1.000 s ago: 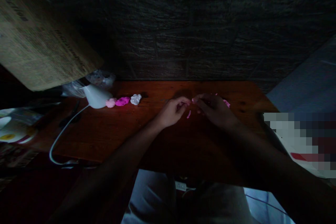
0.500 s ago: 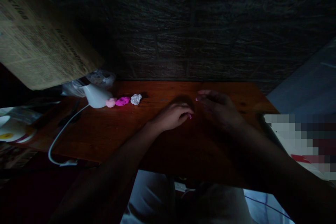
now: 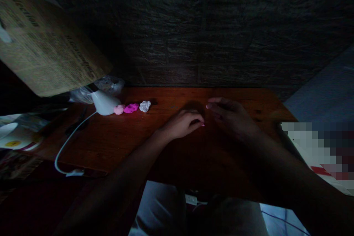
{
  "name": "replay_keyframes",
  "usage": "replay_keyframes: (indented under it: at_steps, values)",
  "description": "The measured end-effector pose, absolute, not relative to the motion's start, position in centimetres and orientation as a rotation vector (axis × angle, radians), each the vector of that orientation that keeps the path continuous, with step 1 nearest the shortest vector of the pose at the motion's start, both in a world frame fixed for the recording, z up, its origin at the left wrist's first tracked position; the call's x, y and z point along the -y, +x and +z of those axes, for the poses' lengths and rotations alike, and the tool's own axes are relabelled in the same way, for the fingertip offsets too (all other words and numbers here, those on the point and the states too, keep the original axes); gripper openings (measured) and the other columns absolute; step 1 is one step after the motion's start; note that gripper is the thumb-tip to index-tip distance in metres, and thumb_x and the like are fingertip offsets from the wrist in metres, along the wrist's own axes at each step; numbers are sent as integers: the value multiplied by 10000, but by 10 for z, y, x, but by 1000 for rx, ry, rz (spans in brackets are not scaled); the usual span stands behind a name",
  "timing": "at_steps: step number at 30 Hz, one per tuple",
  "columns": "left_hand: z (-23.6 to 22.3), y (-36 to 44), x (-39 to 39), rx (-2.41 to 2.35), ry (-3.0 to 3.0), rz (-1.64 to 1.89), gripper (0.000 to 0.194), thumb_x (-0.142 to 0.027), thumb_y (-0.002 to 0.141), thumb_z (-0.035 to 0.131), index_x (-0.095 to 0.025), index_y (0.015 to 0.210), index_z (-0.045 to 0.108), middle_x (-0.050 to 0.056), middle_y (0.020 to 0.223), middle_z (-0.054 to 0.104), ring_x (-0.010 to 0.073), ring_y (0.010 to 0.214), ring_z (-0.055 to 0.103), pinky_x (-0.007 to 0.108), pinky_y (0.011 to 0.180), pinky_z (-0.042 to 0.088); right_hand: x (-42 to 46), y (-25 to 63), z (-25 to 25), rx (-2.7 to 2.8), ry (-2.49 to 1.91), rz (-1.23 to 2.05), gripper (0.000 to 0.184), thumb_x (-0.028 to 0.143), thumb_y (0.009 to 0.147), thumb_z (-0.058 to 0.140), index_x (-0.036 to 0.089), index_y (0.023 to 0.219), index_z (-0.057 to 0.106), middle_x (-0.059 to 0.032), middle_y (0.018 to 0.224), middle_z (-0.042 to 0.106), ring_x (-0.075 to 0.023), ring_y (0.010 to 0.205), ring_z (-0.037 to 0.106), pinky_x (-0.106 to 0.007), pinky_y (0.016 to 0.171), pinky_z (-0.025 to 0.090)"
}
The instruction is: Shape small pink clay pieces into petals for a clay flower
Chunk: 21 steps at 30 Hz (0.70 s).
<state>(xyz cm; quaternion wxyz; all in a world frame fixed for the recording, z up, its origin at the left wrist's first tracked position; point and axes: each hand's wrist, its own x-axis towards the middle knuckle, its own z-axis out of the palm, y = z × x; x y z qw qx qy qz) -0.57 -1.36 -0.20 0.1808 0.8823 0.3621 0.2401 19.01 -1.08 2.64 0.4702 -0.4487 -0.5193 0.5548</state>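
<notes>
My left hand (image 3: 188, 123) is closed in a pinch over the wooden table, with a small bit of pink modelling clay (image 3: 202, 124) showing at its fingertips. To its right, my right hand (image 3: 233, 114) pinches a tiny light pink bit of modelling clay (image 3: 207, 106) between thumb and finger. A narrow gap separates the two hands. Left of them, three clay lumps lie in a row: a light pink lump (image 3: 119, 109), a magenta lump (image 3: 131, 108) and a white lump (image 3: 145, 106).
A lamp with a white base (image 3: 103, 102) and a newsprint-patterned shade (image 3: 55, 44) stands at the left, its white cable (image 3: 59, 151) running over the front edge. Behind it lies clear plastic (image 3: 110, 84). A dark stone-pattern wall (image 3: 179, 37) closes off the back of the table (image 3: 110, 147).
The bit of clay at my left fingertips shows less than before. Both hands stay nearly in place, and the whole view has shifted slightly.
</notes>
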Motion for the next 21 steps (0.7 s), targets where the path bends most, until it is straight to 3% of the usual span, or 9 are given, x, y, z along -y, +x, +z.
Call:
replay_keyframes:
  at_steps: [6, 12, 17, 21]
  values:
    - [-1, -6, 15, -1060, 2492, 680, 146, -248, 947, 623, -181, 1029, 724, 71, 1044, 736, 176, 935, 682, 321, 881, 511, 6, 194, 23, 1203, -1073, 1372, 337, 348, 620, 857, 237, 910, 727, -18, 853, 740, -158, 769, 666, -271, 643, 506]
    - [0, -10, 13, -1021, 2503, 629, 166, -271, 945, 626, -174, 1018, 740, 84, 1051, 726, 195, 973, 686, 336, 907, 507, 7, 194, 21, 1151, -1027, 1454, 342, 313, 600, 857, 242, 907, 726, -23, 870, 772, -194, 871, 714, -334, 814, 561]
    - [3, -9, 14, -1018, 2472, 610, 128, -183, 930, 614, -185, 948, 740, 71, 1038, 724, 188, 976, 682, 324, 908, 492, 8, 194, 21, 1173, -1058, 1417, 337, 329, 582, 865, 251, 888, 747, -28, 903, 779, -206, 897, 711, -325, 772, 555]
    - [3, -6, 15, -1036, 2254, 750, 105, -219, 927, 622, -184, 949, 718, 46, 942, 746, 160, 867, 679, 285, 815, 494, 6, 196, 21, 1184, -1043, 1377, 343, 349, 571, 887, 252, 875, 761, -29, 931, 774, -195, 890, 700, -311, 754, 546]
